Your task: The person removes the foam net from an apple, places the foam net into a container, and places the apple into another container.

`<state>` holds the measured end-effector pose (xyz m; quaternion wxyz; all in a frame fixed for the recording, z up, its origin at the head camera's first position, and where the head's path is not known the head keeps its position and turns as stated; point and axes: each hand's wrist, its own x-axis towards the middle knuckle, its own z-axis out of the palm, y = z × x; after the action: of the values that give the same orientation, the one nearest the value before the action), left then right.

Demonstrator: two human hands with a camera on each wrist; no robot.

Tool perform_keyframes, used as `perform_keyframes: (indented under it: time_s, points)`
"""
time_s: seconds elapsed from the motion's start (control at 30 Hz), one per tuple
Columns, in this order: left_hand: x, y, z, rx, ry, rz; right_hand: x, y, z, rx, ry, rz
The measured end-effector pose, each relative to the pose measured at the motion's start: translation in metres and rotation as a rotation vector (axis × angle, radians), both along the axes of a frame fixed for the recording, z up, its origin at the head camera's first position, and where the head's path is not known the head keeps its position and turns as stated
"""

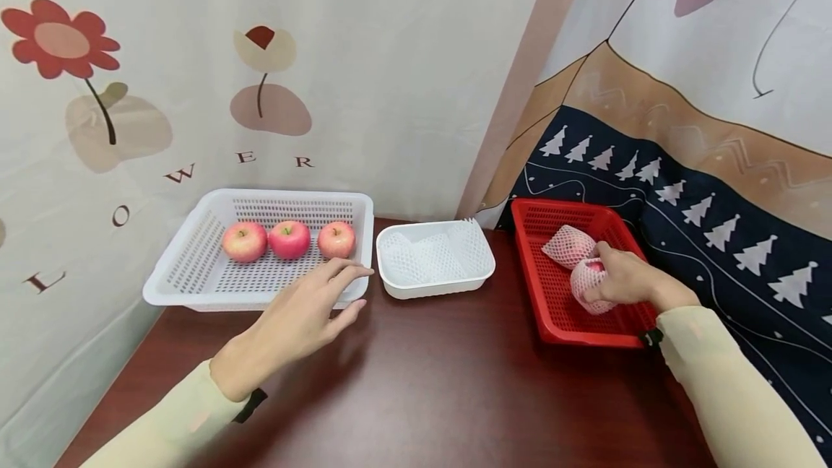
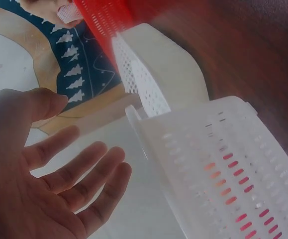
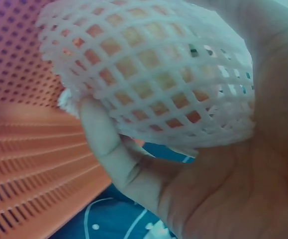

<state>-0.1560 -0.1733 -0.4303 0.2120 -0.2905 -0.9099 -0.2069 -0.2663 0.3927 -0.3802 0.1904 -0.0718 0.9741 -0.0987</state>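
Observation:
My right hand (image 1: 624,276) grips an apple in a white foam net (image 1: 588,286) inside the red basket (image 1: 538,295). In the right wrist view the netted apple (image 3: 153,74) fills the palm, with the thumb along its side. Another netted apple (image 1: 568,245) lies just behind it in that basket. My left hand (image 1: 302,313) hovers over the front right corner of the white basket (image 1: 188,295), fingers spread and holding nothing. Three bare apples stand in a row in the white basket: a left one (image 1: 244,241), a middle one (image 1: 289,239) and a right one (image 1: 336,240).
Between the two baskets sits a small white tray (image 1: 435,290) with empty foam nets (image 1: 432,255) in it. All stand on a dark red-brown table (image 1: 429,381). A printed curtain (image 1: 390,78) hangs close behind, and a dark tree-patterned cloth (image 1: 702,237) borders the right side.

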Motion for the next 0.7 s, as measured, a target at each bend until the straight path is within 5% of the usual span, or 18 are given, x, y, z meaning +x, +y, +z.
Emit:
perform_keyframes:
  time_s: [0.33,0.7]
  points:
    - [0.006,0.005,-0.007,0.02,-0.009,0.026,0.024,-0.028,0.011,-0.123,0.194,0.038]
    - [0.01,0.012,-0.011,0.038,-0.041,0.03,0.045,-0.052,0.018,-0.233,0.294,0.034]
